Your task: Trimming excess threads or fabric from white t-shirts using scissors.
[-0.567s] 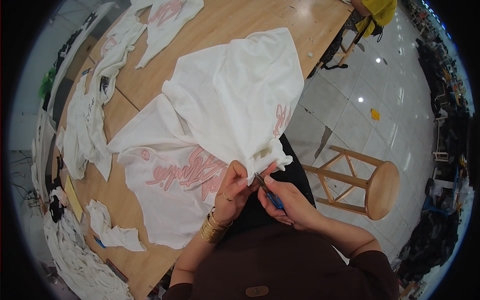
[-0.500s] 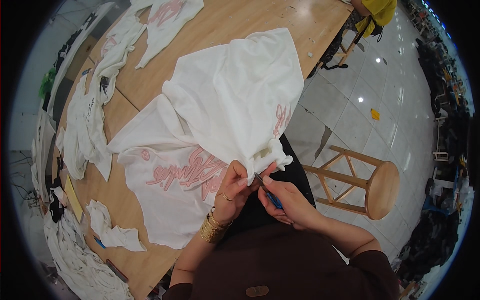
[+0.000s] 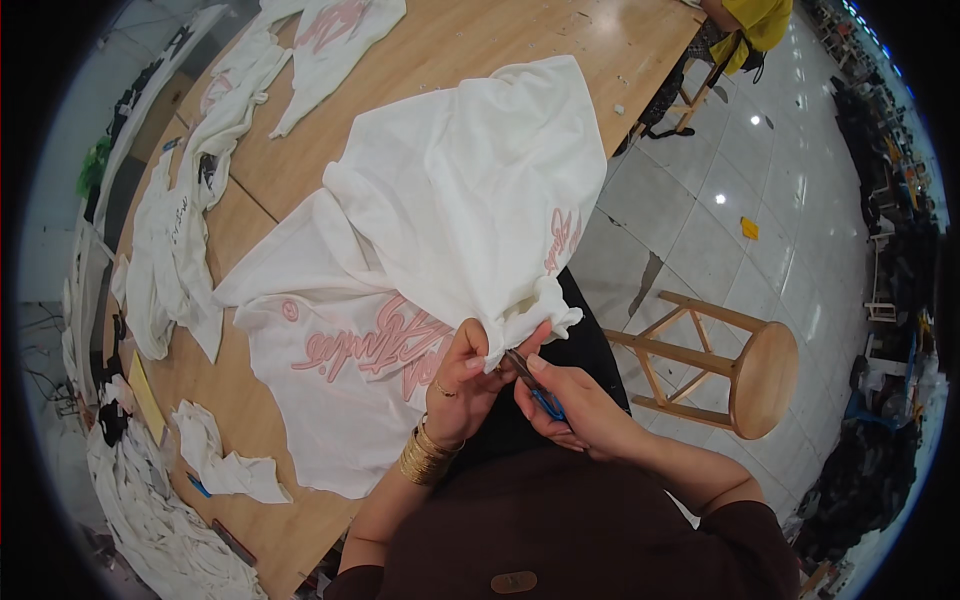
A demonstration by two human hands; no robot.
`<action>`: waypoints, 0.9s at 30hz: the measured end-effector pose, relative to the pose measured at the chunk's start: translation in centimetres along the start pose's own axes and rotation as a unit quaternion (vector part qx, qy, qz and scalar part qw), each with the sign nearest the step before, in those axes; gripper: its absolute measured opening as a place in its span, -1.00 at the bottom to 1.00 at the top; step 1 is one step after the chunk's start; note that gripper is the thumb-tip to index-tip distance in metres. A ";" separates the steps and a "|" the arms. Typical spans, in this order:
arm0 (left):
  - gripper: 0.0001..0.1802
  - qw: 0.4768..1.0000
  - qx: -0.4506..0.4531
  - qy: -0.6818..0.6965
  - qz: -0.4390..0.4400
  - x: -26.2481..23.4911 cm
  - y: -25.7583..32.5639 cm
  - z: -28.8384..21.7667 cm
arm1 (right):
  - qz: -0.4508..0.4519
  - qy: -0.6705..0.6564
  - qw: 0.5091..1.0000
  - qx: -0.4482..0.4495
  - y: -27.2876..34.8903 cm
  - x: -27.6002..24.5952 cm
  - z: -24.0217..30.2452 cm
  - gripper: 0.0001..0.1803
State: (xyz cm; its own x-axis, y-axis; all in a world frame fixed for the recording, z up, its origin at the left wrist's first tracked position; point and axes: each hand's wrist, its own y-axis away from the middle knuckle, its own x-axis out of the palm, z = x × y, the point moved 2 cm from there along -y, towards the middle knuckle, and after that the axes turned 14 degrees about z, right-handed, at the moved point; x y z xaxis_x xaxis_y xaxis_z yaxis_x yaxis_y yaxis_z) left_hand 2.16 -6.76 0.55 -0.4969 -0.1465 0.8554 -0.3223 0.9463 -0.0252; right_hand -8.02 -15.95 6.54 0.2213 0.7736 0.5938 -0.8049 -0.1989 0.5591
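Observation:
A white garment (image 3: 470,170) with pink lettering spreads over the table, and its gathered end hangs past the near edge over my lap. My left hand (image 3: 468,385), with a gold bracelet on the wrist, is closed and pinches the bunched cloth of that end. In my right hand (image 3: 575,405) is a pair of small blue-handled thread snips (image 3: 545,397). Their dark blades meet the cloth right beside my left fingertips. Whether the blades are apart is too small to tell.
More white garments (image 3: 170,250) lie on the wooden table (image 3: 255,195) at the left, with a white cloth scrap (image 3: 230,465) nearer me. A heap of white cloth (image 3: 165,530) is at the lower left. A wooden stool (image 3: 765,380) stands at right. Someone in a yellow top (image 3: 760,25) sits far right.
My fingers and the snips have shifted very slightly at the cloth's gathered end. Otherwise the garment and both arms stay where they were.

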 end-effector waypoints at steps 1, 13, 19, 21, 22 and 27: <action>-0.82 1.000 -0.001 -0.005 0.004 -0.2 0.0 0.1 | -0.002 0.003 1.000 -0.001 0.0 0.0 0.0 -0.47; -0.80 0.999 0.005 -0.029 -0.020 0.3 0.0 0.1 | -0.009 -0.001 1.000 0.010 -0.2 0.2 0.1 -0.47; -0.80 0.999 -0.028 -0.010 0.010 0.5 -0.1 -0.4 | -0.019 -0.014 1.000 0.004 -0.6 0.4 0.0 -0.48; -0.81 1.000 -0.015 -0.005 0.010 0.7 -0.2 -0.5 | -0.014 -0.017 1.000 0.003 -0.7 0.4 -0.3 -0.49; -0.82 1.000 -0.013 0.006 0.009 0.4 -0.1 -0.4 | -0.009 -0.021 1.000 0.002 -0.8 0.4 -0.4 -0.49; -0.85 0.999 -0.001 0.049 0.001 -1.2 0.5 0.5 | 0.005 -0.044 0.999 0.007 -0.8 0.5 -0.6 -0.49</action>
State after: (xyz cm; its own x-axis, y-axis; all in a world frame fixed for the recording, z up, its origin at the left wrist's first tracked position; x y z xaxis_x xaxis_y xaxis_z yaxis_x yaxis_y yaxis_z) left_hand 2.17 -6.28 -0.74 -0.4160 -0.1160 0.9019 -0.3191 0.9474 -0.0253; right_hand -7.60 -15.05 6.00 0.2608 0.7160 0.6476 -0.7994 -0.2159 0.5606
